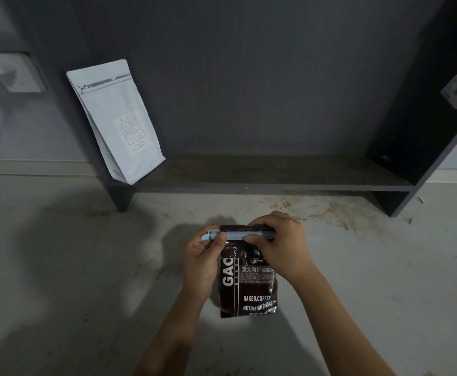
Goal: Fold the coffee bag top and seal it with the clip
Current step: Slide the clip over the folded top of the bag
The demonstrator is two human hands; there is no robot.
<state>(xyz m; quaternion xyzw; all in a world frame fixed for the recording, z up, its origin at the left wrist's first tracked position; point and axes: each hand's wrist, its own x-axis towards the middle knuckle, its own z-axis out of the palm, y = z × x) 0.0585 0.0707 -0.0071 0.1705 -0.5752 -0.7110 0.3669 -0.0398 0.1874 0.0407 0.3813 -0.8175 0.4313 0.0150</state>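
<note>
On the pale, stained tabletop (pixel 86 267), a glossy dark-brown foil coffee bag (pixel 246 283) lies flat, its top already folded over. A long pale-blue plastic clip (pixel 235 236) sits across the fold. The left hand (pixel 203 259) pinches the clip's hinged end, and the right hand (pixel 279 245) has its fingers (pixel 257 240) curled over the other end, pressing. Whether it has latched I cannot tell; probably only snapping it shut remains. Behind, a white stand-up pouch (pixel 116 120) leans on a dark grey shelf (pixel 276 172).
</note>
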